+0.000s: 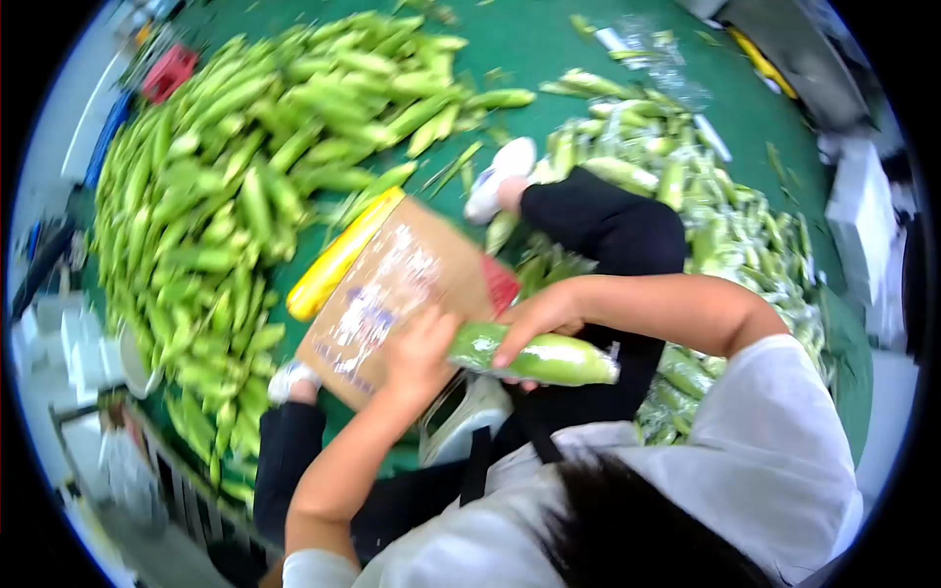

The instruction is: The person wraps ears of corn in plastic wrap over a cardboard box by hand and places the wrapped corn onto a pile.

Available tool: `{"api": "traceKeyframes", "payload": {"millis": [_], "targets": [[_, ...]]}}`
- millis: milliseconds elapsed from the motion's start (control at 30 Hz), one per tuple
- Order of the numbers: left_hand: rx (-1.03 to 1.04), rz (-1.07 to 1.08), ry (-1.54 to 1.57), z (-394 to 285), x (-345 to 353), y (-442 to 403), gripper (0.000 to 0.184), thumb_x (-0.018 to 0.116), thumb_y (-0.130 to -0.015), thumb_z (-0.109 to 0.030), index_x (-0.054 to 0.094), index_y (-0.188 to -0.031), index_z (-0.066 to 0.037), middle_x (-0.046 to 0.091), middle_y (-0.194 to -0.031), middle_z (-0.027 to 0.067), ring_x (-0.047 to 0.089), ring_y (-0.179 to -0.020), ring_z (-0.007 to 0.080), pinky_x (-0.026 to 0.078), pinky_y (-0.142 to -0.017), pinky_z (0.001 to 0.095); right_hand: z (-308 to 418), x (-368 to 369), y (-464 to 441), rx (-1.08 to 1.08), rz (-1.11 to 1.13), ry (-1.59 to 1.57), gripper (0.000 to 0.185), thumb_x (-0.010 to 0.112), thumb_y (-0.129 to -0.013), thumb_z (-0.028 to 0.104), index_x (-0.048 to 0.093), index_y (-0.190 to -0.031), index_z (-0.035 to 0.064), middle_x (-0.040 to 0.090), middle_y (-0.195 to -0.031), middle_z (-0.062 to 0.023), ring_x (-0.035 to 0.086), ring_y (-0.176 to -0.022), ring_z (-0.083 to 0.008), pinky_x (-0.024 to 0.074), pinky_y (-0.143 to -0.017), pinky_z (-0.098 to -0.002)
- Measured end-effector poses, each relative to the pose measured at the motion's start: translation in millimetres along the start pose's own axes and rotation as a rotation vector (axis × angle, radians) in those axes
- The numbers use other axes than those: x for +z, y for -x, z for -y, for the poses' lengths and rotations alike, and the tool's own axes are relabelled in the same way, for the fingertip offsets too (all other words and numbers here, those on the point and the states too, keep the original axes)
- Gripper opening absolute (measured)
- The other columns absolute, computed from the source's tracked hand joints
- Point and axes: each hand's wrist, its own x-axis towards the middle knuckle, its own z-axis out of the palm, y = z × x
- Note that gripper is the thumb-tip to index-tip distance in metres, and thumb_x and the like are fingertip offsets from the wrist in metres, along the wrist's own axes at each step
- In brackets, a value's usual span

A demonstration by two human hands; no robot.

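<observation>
An ear of corn in green husk (573, 361), partly covered in clear film, lies across the person's lap. My right hand (539, 318) is wrapped round its middle from above. At its left end is my left hand (421, 343), blurred, with the fingers bent near the film; what they pinch cannot be made out. Beneath the left hand a brown cardboard box (368, 294) with shiny plastic on top stands tilted in view. A yellow roll-shaped object (343, 253) lies along the box's upper left edge.
A large heap of unwrapped corn (225, 196) covers the green floor (510, 49) at the left. Film-wrapped corn (745, 245) is piled at the right. A red basket (170, 73) is at the upper left, white boxes (858, 216) at the far right.
</observation>
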Motion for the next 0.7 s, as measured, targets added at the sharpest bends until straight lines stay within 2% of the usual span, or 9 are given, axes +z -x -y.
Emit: {"api": "traceKeyframes", "payload": {"millis": [33,100,167,233,333,400,500,633,700], "targets": [[0.074,-0.050,0.140,1.1,-7.3,-27.7,0.042,0.077,-0.066,0.000,0.068,-0.106,-0.009,0.063,-0.081,0.0102,0.067,-0.074,0.0286,0.054,-0.066,0.0378,14.5,-3.5,9.5,-0.052,-0.025,0.198,0.051,0.079,-0.084,0.035,0.061,-0.121,0.0061,0.072,-0.097,-0.0146,0.072,-0.087,-0.0253,0.0598,-0.070,-0.0431],[-0.089,0.329,0.387,1.4,-18.9,-65.8,0.028,0.069,-0.080,0.000,0.067,-0.107,-0.007,0.061,-0.076,0.0086,0.066,-0.069,0.0256,0.053,-0.066,0.0349,62.5,3.8,55.8,-0.012,-0.554,1.443,0.047,0.080,-0.077,0.022,0.063,-0.119,0.0113,0.072,-0.101,-0.0161,0.072,-0.090,-0.0311,0.0580,-0.073,-0.0453],[-0.477,0.535,0.876,29.2,-2.0,-102.6,0.024,0.063,-0.088,-0.003,0.064,-0.112,-0.003,0.064,-0.080,0.0080,0.065,-0.070,0.0236,0.053,-0.069,0.0332,62.2,-54.1,83.7,-0.213,-0.957,1.770,0.046,0.076,-0.076,0.021,0.058,-0.118,0.0113,0.071,-0.100,-0.0154,0.070,-0.085,-0.0367,0.0553,-0.071,-0.0481],[-0.688,0.460,0.988,63.7,20.4,-111.0,0.025,0.060,-0.093,-0.007,0.062,-0.117,0.000,0.065,-0.082,0.0082,0.065,-0.072,0.0224,0.053,-0.071,0.0325,73.3,-92.7,143.2,-0.345,-1.567,1.134,0.054,0.076,-0.075,0.029,0.061,-0.123,0.0090,0.071,-0.109,-0.0181,0.069,-0.095,-0.0358,0.0555,-0.077,-0.0457],[-0.604,0.083,0.366,98.4,57.9,-71.9,0.042,0.061,-0.094,-0.013,0.053,-0.131,0.004,0.066,-0.098,0.0171,0.066,-0.092,0.0272,0.052,-0.086,0.0364,-40.2,-233.8,246.3,-0.089,-2.072,0.622,0.064,0.072,-0.079,0.044,0.062,-0.126,0.0012,0.070,-0.115,-0.0227,0.068,-0.105,-0.0363,0.0515,-0.092,-0.0469],[-0.405,-0.027,0.081,112.4,76.4,-31.4,0.057,0.065,-0.089,-0.017,0.047,-0.141,0.000,0.041,-0.150,0.0285,0.040,-0.140,0.0426,0.032,-0.115,0.0501,-185.2,-305.0,291.5,0.184,-2.060,0.424,0.060,0.071,-0.082,0.047,0.069,-0.113,-0.0040,0.072,-0.106,-0.0237,0.070,-0.097,-0.0324,0.0533,-0.089,-0.0438],[-0.302,0.346,-0.170,103.2,98.7,10.9,0.067,0.065,-0.089,-0.028,0.042,-0.147,-0.003,0.035,-0.156,0.0256,0.032,-0.145,0.0423,0.023,-0.118,0.0578,-187.6,-312.9,285.6,1.000,-1.786,0.643,0.061,0.069,-0.086,0.051,0.068,-0.116,-0.0021,0.070,-0.108,-0.0259,0.069,-0.099,-0.0382,0.0542,-0.087,-0.0473],[0.378,0.857,0.322,64.5,140.7,37.7,0.054,0.047,-0.097,-0.016,0.043,-0.150,-0.012,0.042,-0.154,0.0165,0.041,-0.142,0.0300,0.028,-0.119,0.0510,-7.5,-434.1,154.6,0.066,-1.859,1.295,0.050,0.071,-0.089,0.030,0.059,-0.129,0.0021,0.062,-0.129,-0.0221,0.059,-0.118,-0.0388,0.0473,-0.101,-0.0465],[0.348,0.499,0.564,52.1,191.9,87.1,0.053,0.050,-0.092,-0.013,0.048,-0.145,-0.010,0.048,-0.146,0.0155,0.049,-0.133,0.0298,0.040,-0.111,0.0475,91.9,-476.9,61.5,0.013,-1.591,1.432,0.054,0.068,-0.089,0.024,0.054,-0.137,0.0041,0.058,-0.138,-0.0193,0.055,-0.127,-0.0380,0.0446,-0.107,-0.0454]]}}
